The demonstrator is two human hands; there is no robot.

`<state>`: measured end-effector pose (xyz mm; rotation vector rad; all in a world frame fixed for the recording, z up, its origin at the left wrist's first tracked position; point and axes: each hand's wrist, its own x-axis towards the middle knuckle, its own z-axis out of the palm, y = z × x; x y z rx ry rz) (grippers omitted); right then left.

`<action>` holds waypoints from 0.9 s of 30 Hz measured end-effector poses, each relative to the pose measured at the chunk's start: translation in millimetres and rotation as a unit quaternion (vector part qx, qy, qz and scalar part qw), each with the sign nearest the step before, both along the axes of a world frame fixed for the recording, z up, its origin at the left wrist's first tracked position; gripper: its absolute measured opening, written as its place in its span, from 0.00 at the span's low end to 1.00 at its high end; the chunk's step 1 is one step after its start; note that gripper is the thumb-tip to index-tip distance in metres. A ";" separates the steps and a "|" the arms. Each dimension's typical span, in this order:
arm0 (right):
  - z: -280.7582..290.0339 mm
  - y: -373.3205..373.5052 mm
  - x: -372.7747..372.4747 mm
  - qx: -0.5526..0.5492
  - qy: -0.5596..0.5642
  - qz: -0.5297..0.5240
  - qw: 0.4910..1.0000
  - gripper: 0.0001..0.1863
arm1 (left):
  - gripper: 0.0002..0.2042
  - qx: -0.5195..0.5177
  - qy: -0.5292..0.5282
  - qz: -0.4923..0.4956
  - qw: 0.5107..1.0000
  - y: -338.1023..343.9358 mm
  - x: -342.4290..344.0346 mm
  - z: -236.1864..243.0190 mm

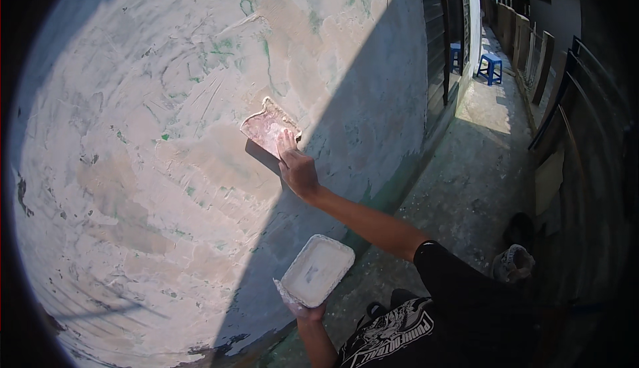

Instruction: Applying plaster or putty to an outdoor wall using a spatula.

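My right hand (pixel 297 168) is closed on a pinkish putty spreader (pixel 266 127) caked with pale filler, its fingers pressed on the flat face. The spreader lies against or very close to the wall (pixel 166 188), which has uneven whitish and beige filler with green paint showing through. Lower down, my left hand (pixel 307 310) holds a shallow white rectangular tray (pixel 318 271) from its near left side. A whitish coating covers the tray and part of that hand. Most of the left fingers are hidden beneath the tray.
A narrow concrete path (pixel 459 168) runs along the wall's right side. A blue plastic stool (pixel 490 68) stands far down it. A filler-smeared bucket (pixel 512 263) sits at lower right, near a fence (pixel 542 68). Louvred shutters (pixel 434 42) adjoin the wall.
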<state>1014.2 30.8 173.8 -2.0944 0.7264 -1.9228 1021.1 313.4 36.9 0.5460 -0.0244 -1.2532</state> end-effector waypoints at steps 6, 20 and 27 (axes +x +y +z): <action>-28.4 46.7 12.6 -0.087 0.009 0.091 0.992 0.18 | 0.41 -0.015 0.037 0.009 0.999 6.2 5.6 -8.4; 20.0 81.5 -128.5 0.127 0.273 0.475 0.827 0.14 | 0.39 -0.049 -0.010 0.003 0.999 4.5 9.2 6.6; 23.9 85.6 -144.7 0.084 0.435 0.469 0.764 0.14 | 0.35 -0.030 -0.002 -0.008 1.000 -9.1 -2.9 39.2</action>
